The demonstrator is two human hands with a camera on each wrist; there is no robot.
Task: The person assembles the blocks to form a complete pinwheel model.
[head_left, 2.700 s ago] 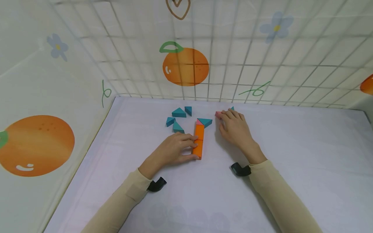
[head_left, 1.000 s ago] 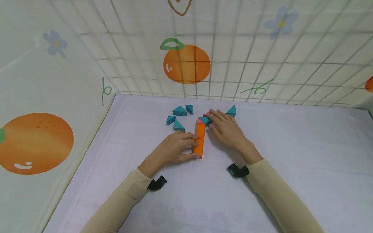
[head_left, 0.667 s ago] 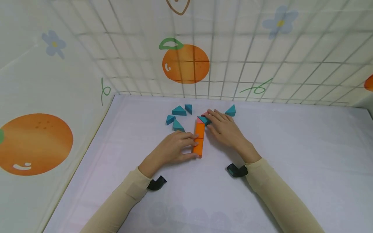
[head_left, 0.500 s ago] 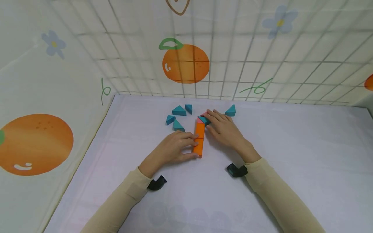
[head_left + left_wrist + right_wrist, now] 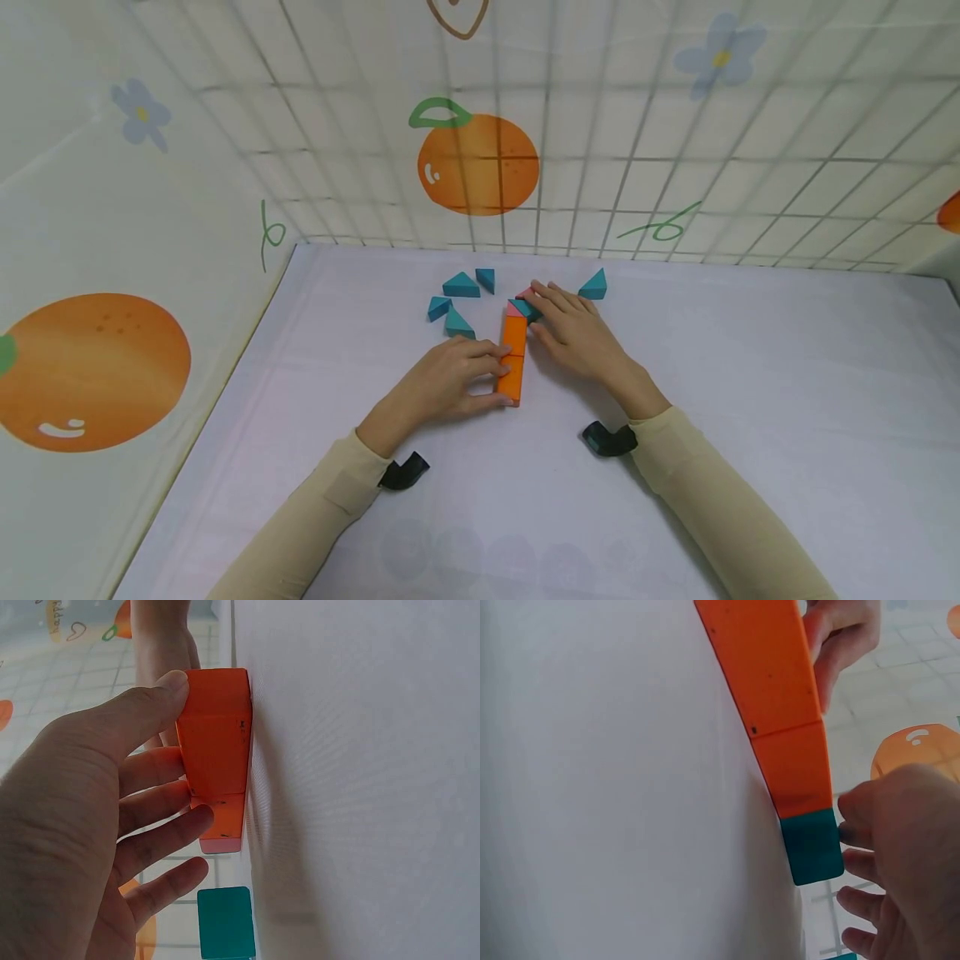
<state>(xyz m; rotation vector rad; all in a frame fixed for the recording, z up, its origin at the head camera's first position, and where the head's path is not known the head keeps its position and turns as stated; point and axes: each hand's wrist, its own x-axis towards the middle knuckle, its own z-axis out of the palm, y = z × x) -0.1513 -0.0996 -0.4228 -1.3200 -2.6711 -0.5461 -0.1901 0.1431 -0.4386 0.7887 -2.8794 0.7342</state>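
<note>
My left hand (image 5: 453,379) rests against the left side of two orange rectangular blocks (image 5: 513,358) laid end to end. Its thumb touches the near end, seen closely in the left wrist view, and its fingers spread along the side. A small pink triangular block (image 5: 513,309) sits at the far end of the orange row, beside a teal triangular block (image 5: 527,310). My right hand (image 5: 581,333) reaches in from the right, its index fingertip on another pink triangular block (image 5: 526,293) behind the teal one. Its thumb lies at the teal block's right side, and its fingers partly cover both blocks.
Several loose teal triangular blocks (image 5: 461,286) lie to the left of the orange row. One more teal triangular block (image 5: 595,285) lies beyond my right hand. A wire grid (image 5: 600,167) behind printed sheeting stands along the table's back edge.
My right hand has slid the pink triangular block leftward, up against the teal one, uncovering the teal block on the right. For the last half second both hands have stayed nearly still.
</note>
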